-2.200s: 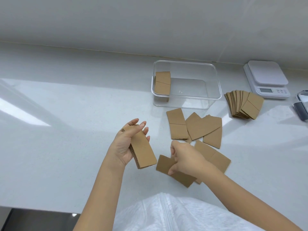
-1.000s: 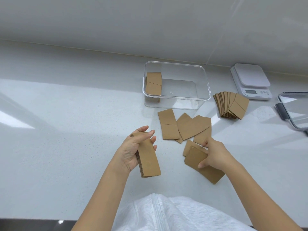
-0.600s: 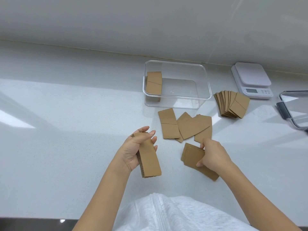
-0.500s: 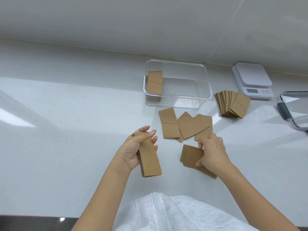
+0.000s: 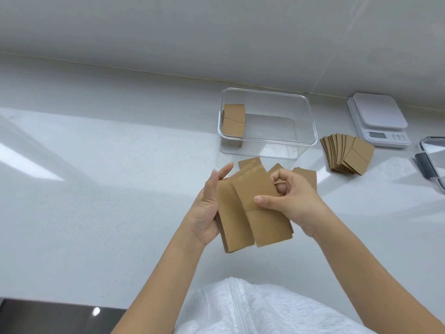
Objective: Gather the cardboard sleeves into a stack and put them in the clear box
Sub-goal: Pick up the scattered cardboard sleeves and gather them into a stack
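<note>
- Left hand [image 5: 208, 208] cradles a stack of cardboard sleeves [image 5: 232, 227] from the left side, palm against the stack edge, fingers stretched up & loose behind it.
- Right hand [image 5: 289, 201] pinches a smaller bunch of sleeves [image 5: 262, 213], thumb pressed on the front face, other fingers curled behind; bunch lies tilted across the front of the left-hand stack, touching it.
- Both bunches held up over the white counter [image 5: 108, 201], near the person's body, in front of the clear box [image 5: 267, 145].
- Clear box sits open at the back w/ one batch of sleeves [image 5: 234, 122] standing upright against its left wall; rest of the box floor bare.
- Loose sleeves [image 5: 304, 175] lie flat on the counter just before the box, mostly hidden behind the hands.
- Fanned pile of sleeves [image 5: 349, 154] sits right of the box, well apart from the hands.
- White kitchen scale [image 5: 378, 119] behind that pile; lid w/ dark clip [image 5: 431, 160] at the right edge, cut off.
</note>
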`<action>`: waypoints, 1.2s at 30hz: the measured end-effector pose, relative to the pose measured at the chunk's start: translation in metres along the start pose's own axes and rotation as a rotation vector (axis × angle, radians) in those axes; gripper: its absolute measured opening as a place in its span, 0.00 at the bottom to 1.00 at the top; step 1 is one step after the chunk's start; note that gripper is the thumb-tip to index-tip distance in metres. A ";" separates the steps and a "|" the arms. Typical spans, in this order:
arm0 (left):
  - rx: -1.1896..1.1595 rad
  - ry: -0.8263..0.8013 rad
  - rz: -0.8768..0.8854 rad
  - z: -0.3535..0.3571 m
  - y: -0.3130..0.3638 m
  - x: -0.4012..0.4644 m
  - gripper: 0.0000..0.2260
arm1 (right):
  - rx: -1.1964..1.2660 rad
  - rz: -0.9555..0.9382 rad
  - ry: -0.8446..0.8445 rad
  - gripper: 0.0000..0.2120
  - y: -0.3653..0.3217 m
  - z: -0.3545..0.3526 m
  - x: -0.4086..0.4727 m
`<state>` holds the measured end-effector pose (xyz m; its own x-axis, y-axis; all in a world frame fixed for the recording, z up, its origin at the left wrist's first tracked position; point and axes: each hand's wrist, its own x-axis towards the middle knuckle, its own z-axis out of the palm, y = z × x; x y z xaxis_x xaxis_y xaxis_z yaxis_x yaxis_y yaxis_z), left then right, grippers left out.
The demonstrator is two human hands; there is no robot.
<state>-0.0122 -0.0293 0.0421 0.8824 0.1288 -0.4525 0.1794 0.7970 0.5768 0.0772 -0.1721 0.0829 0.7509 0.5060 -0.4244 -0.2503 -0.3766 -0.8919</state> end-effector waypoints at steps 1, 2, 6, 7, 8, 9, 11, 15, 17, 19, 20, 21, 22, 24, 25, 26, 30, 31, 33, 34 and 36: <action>0.036 -0.021 0.017 0.003 -0.001 -0.001 0.29 | -0.044 -0.033 0.035 0.18 0.002 0.009 0.000; 0.053 -0.035 0.035 0.005 -0.001 -0.003 0.27 | -0.074 -0.064 0.068 0.18 0.003 0.016 0.000; 0.029 -0.046 0.091 0.003 -0.002 -0.005 0.21 | -0.173 -0.146 0.166 0.20 0.012 0.034 0.004; 0.008 -0.062 0.098 0.002 -0.002 -0.006 0.22 | -0.230 -0.164 0.187 0.20 0.013 0.036 0.004; -0.018 -0.076 0.104 0.002 -0.002 -0.007 0.22 | -0.293 -0.185 0.202 0.19 0.014 0.037 0.004; -0.043 -0.090 0.107 0.002 -0.003 -0.007 0.22 | -0.358 -0.209 0.211 0.18 0.015 0.038 0.004; -0.069 -0.083 0.098 0.002 -0.003 -0.007 0.19 | -0.460 -0.245 0.211 0.14 0.016 0.037 0.005; -0.120 0.069 0.038 -0.003 -0.004 0.000 0.12 | -0.496 -0.257 0.094 0.12 0.020 0.031 0.009; -0.195 0.167 0.008 -0.009 -0.003 0.005 0.09 | -0.510 -0.223 0.106 0.10 0.026 0.027 0.015; -0.285 0.249 -0.020 -0.017 0.001 0.009 0.05 | -0.531 -0.187 0.206 0.04 0.034 0.020 0.032; -0.333 0.282 -0.037 -0.022 0.003 0.011 0.06 | -0.544 -0.159 0.263 0.02 0.038 0.016 0.042; -0.379 0.307 -0.049 -0.026 0.004 0.012 0.07 | -0.557 -0.126 0.309 0.06 0.042 0.012 0.052; -0.419 0.330 -0.058 -0.030 0.005 0.012 0.07 | -0.574 -0.083 0.333 0.11 0.045 0.010 0.063; -0.448 0.358 -0.067 -0.037 0.006 0.012 0.07 | -0.625 -0.008 0.365 0.22 0.050 0.008 0.081; -0.434 0.363 -0.071 -0.039 0.006 0.013 0.07 | -0.656 0.016 0.381 0.26 0.052 0.010 0.089; -0.409 0.363 -0.071 -0.042 0.006 0.013 0.08 | -0.705 0.034 0.398 0.29 0.054 0.014 0.094; -0.356 0.379 -0.078 -0.047 0.008 0.019 0.07 | -0.903 0.041 0.396 0.33 0.053 0.031 0.104; -0.350 0.386 -0.078 -0.046 0.010 0.021 0.06 | -0.903 0.032 0.389 0.33 0.051 0.034 0.104; -0.343 0.394 -0.072 -0.045 0.013 0.028 0.06 | -0.891 -0.001 0.371 0.33 0.047 0.040 0.107; -0.342 0.394 -0.068 -0.043 0.014 0.031 0.06 | -0.910 -0.032 0.347 0.32 0.046 0.042 0.108; -0.336 0.387 -0.065 -0.042 0.015 0.035 0.06 | -0.984 -0.092 0.276 0.24 0.043 0.047 0.104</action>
<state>0.0035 0.0121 0.0063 0.6372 0.2308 -0.7353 0.0225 0.9481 0.3172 0.1159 -0.0986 -0.0071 0.8874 0.4156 -0.1995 0.3339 -0.8778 -0.3435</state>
